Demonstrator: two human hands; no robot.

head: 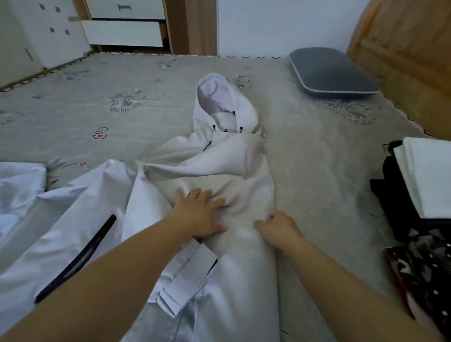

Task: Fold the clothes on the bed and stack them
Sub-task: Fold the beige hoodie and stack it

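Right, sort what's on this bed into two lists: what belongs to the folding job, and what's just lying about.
Part of the job:
white hooded jacket
left hand, flat on it
right hand, gripping its edge
stack of folded clothes
white shirt with dark strip

Just lying about:
grey pillow
open drawers
wooden headboard

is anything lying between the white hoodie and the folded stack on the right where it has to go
Nothing visible does. Between the white hoodie and the folded stack lies only bare bedspread. Both the left hand and the right hand already rest on the hoodie.
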